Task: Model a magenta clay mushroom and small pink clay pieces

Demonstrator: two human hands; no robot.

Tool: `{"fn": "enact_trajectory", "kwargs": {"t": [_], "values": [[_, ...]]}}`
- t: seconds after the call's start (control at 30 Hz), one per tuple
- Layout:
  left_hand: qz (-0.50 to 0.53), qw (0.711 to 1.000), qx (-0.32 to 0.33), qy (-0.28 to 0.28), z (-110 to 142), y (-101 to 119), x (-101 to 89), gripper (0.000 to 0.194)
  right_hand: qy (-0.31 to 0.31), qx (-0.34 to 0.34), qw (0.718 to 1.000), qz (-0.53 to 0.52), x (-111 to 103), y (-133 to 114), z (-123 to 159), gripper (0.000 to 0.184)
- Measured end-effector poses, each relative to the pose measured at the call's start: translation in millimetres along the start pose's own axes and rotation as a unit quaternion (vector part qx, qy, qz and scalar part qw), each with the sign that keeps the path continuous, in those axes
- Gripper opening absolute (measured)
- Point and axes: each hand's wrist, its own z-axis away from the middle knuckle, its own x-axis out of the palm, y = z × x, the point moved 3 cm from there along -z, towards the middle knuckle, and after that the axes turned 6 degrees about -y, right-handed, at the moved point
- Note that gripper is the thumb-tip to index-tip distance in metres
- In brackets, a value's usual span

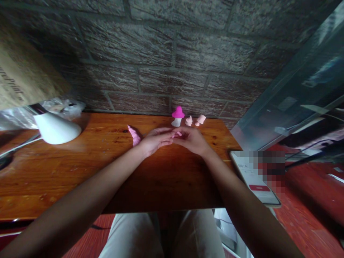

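1. A brick wall (153, 43) is seen behind a wooden table (53, 172), whose far edge is set close to it.
2. At the table's right edge a phone (259, 195) is placed; part of its screen is masked by coarse blocks.
3. Above the middle of the table, the left hand (157, 141) and the right hand (193, 140) are brought together at the fingertips.
4. To the left, beside the left hand, a long pink lump (134, 136) is seen, its near end partly hidden.
5. Beyond the hands, a mushroom figure (178, 113) is stood upright, with two pale pink figures (189, 121) (201, 119) to its right.
6. Between the fingertips a small pink piece (176, 134) is held, pinched by the right thumb and forefinger; its visible length is turned roughly sideways. It is touched or nearly touched by the extended left fingers; whether it is also gripped by them cannot be told. Neither hand is clearly nearer. Its ends and underside are covered by fingers, and its full shape cannot be made out.
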Motion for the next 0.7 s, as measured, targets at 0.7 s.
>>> {"fn": "enact_trajectory", "kwargs": {"t": [0.7], "values": [[0.032, 0.999, -0.013, -0.002, 0.6, 0.0, 1.2, 0.025, 0.012, -0.013, 1.0, 0.014, -1.1, 0.1, 0.9, 0.019]]}}
